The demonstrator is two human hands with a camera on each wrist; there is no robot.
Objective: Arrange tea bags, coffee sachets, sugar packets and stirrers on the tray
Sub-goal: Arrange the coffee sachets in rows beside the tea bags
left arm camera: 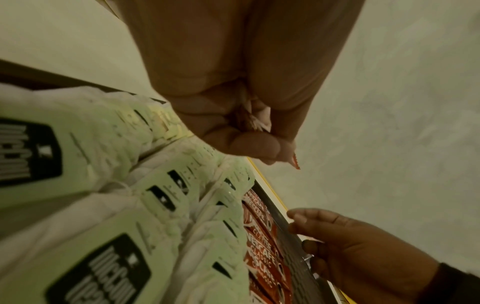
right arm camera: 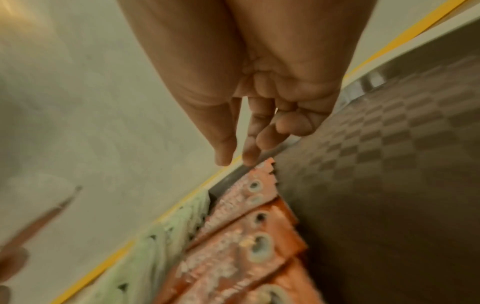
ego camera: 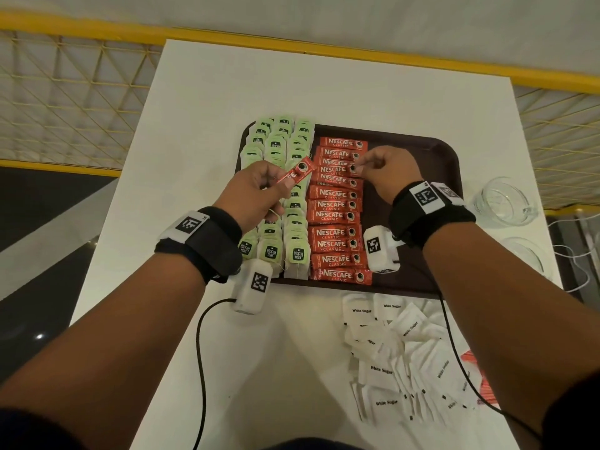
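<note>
Left hand (ego camera: 250, 198) pinches one red Nescafe coffee sachet (ego camera: 297, 173), raised at a slant over the green-tagged tea bag rows (ego camera: 276, 203) on the dark brown plastic tray (ego camera: 444, 164). Right hand (ego camera: 388, 175), fingers loosely curled, holds nothing; its fingertips (right arm camera: 250, 158) touch the column of red coffee sachets (ego camera: 337, 209) mid-tray. White sugar packets (ego camera: 399, 355) lie heaped on the white table (ego camera: 227, 92), just beside the tray's near edge.

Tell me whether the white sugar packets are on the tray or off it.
Off it. The white sugar packets lie in a loose heap on the table, on the near side of the tray; none shows among its rows.
</note>
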